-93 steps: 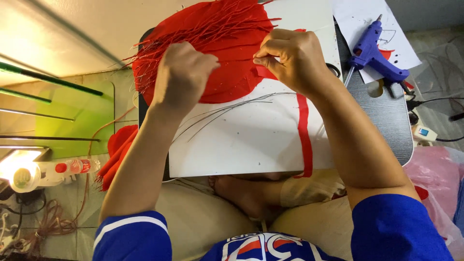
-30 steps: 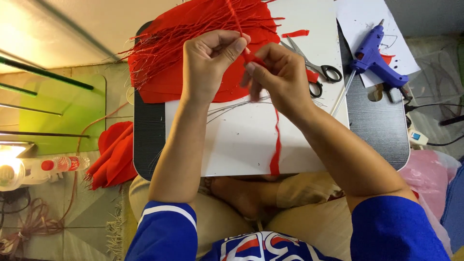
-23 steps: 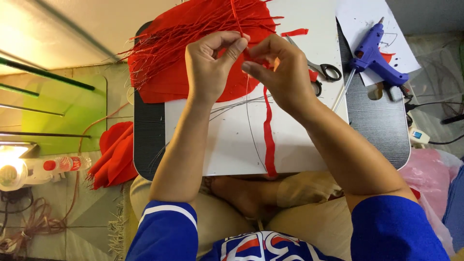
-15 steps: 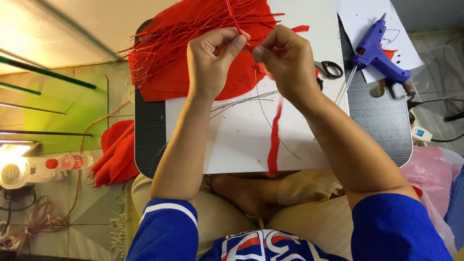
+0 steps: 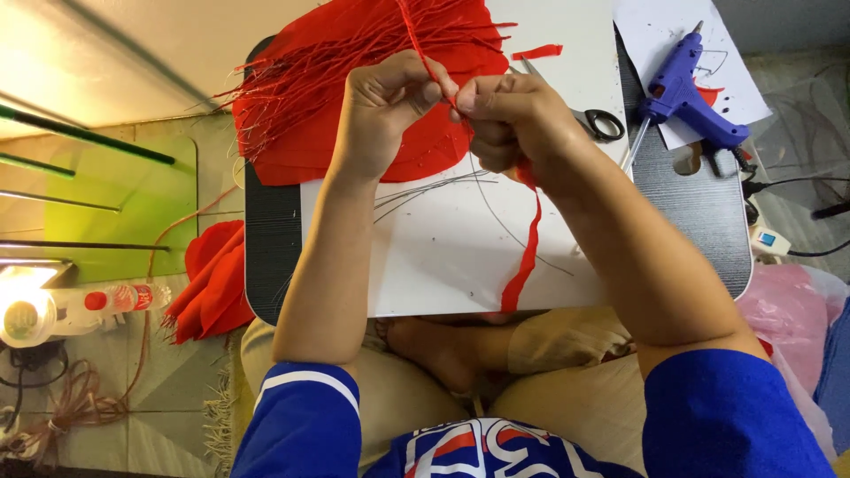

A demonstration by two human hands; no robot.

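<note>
Both hands pinch shut above the white board (image 5: 443, 265): my left hand (image 5: 385, 106) grips the red-wrapped wire (image 5: 416, 35), my right hand (image 5: 509, 115) the red strip (image 5: 529, 252). Best wound taut, overlapping evenly.

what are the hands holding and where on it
Both hands pinch a thin red-wrapped wire: left hand and right hand grip it at its lower end; a red strip hangs below the right hand.

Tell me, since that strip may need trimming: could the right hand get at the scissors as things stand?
Probably yes, once freed. The scissors lie open on the white sheet just beyond the right hand, nothing between, but that hand is pinching the red strip.
</note>
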